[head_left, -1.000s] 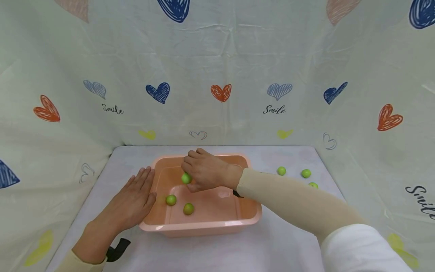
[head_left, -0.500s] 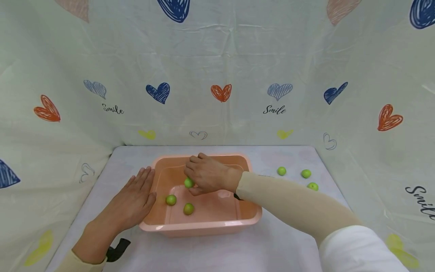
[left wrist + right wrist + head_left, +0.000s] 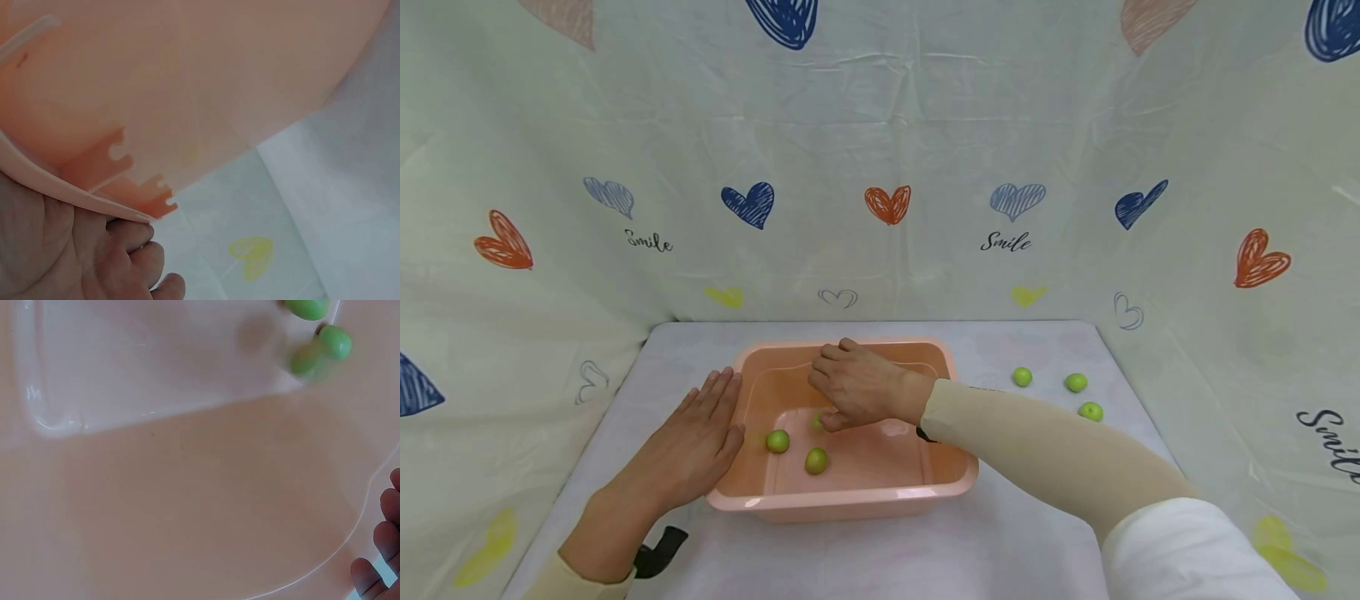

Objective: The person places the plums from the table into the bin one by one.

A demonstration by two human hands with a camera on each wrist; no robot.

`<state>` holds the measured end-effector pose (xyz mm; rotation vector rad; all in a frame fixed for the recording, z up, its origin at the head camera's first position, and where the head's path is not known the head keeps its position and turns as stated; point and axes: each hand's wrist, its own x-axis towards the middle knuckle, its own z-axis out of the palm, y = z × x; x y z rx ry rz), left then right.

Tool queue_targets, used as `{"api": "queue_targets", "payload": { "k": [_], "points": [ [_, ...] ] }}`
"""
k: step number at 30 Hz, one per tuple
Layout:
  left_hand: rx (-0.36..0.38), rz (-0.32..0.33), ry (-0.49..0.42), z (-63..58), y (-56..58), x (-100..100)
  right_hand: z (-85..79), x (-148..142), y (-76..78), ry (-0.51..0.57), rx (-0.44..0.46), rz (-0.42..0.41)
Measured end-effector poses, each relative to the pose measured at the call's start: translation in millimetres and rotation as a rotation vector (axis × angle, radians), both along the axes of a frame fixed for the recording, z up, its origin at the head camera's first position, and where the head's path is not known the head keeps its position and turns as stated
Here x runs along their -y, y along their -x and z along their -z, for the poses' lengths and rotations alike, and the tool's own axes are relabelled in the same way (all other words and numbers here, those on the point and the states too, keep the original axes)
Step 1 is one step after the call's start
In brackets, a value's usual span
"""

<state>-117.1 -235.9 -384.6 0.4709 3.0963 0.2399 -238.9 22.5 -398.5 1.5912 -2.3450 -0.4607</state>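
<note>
Heart-print backdrop (image 3: 887, 267), pale tabletop (image 3: 1030, 500) | left hand (image 3: 692, 442) flat at left rim of pink tub (image 3: 842, 502) | right hand (image 3: 868, 387) above, fingers loose, holding nothing | three green fruits (image 3: 778, 442) inside, one blurred | I'd fear bounce, scatter from high drops

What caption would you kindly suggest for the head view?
Left grip flat against a pink basin with three small green fruits inside, right grip over it, three more fruits on the white table.

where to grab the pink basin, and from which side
Likely the rim of the pink basin at its short ends, one hand from each side: it juts outward, offering a hold beneath. The left hand touches the left end.
</note>
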Motion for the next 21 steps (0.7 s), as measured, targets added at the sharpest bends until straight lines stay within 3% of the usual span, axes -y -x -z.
{"api": "queue_targets", "payload": {
  "k": [6, 10, 16, 21],
  "points": [
    [0.003, 0.001, -0.010, 0.0, 0.0, 0, -2.3, -4, 1.1, -0.010, -0.024, 0.010],
    [0.005, 0.001, -0.009, 0.2, -0.1, 0, -12.4, -9, 3.2, 0.065, -0.040, 0.006],
    [0.007, 0.000, -0.011, 0.8, -0.3, 1, -39.4, -20, 11.4, 0.261, -0.027, 0.011],
    [0.013, 0.003, -0.022, 1.0, 0.4, 1, -67.4, -40, 20.3, 0.382, -0.001, 0.062]
  ]
}}
